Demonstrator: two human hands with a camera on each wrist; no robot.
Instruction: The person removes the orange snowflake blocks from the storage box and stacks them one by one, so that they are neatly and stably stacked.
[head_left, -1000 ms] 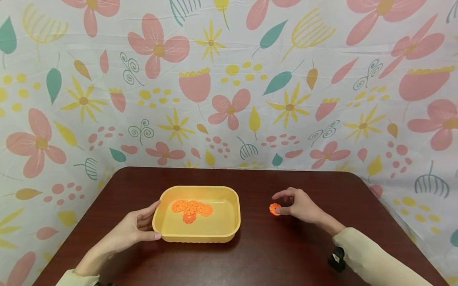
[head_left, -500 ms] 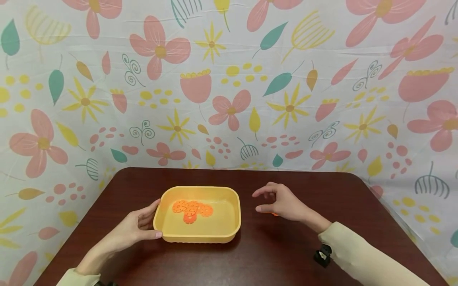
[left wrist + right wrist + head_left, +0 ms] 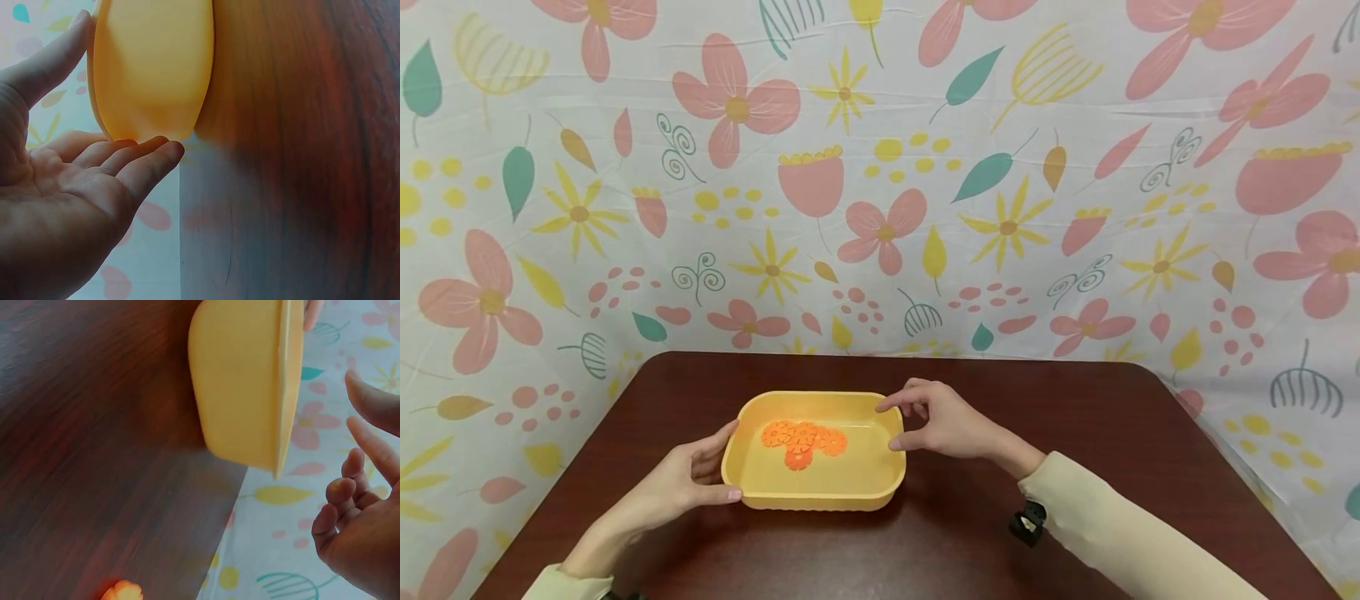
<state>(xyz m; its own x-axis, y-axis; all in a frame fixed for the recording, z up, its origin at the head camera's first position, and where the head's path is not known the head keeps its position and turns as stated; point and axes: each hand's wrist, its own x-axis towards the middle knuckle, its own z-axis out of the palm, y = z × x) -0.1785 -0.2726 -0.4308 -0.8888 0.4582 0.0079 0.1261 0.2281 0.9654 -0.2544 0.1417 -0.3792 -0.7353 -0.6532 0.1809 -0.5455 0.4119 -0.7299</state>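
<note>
A yellow plastic basin [image 3: 816, 485] stands on the table, with several orange notched discs [image 3: 797, 457] overlapping on its floor. My left hand [image 3: 673, 482] holds the basin's left end, thumb at the front corner and fingers along the side; the left wrist view shows the thumb against the rim. Over the basin's right rim hovers my right hand [image 3: 951, 423], thumb and forefinger spread, nothing between them. In the right wrist view its fingers are apart from the basin. Low in that view lies another orange disc [image 3: 122, 591] on the table, hidden by my right hand in the head view.
The dark brown wooden table [image 3: 1045, 533] has rounded far corners. A flower-printed cloth [image 3: 887, 292] hangs behind the table and along both sides. A black band [image 3: 1028, 523] sits at the right wrist, by the pale sleeve.
My right hand has moved left from the orange disc on the table to the basin's right rim. My left hand and the basin have barely shifted.
</note>
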